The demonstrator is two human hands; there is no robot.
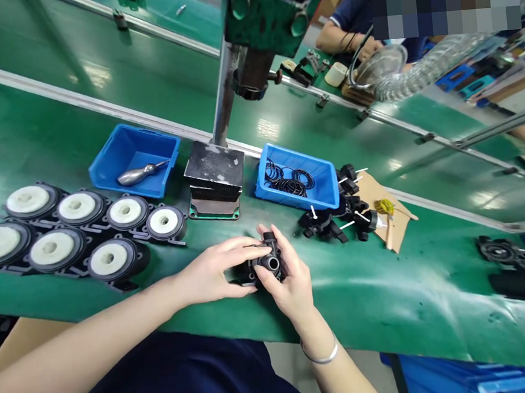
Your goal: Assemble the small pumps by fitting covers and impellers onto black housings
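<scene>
Both my hands are around a black plastic housing with short round pipe ends (pixel 272 262), just above the green bench near its front edge. My left hand (pixel 222 266) grips it from the left, fingers over the top. From the right, my right hand (pixel 291 273) wraps it, with the thumb by the open pipe end. Its underside is hidden by my hands. Behind them is a blue bin of black rubber rings (pixel 329 182). Black fittings with white stems (pixel 321 222) are piled beside that bin.
At left stand several black round units with white discs (pixel 108 259). A blue bin (pixel 105 163) holds a metal-handled screwdriver (pixel 136 174). A press (pixel 257 70) hangs over a metal block (pixel 215 167). Cardboard (pixel 399 234) and more black parts (pixel 503 250) are at right. A co-worker's arm (pixel 343 36) shows beyond.
</scene>
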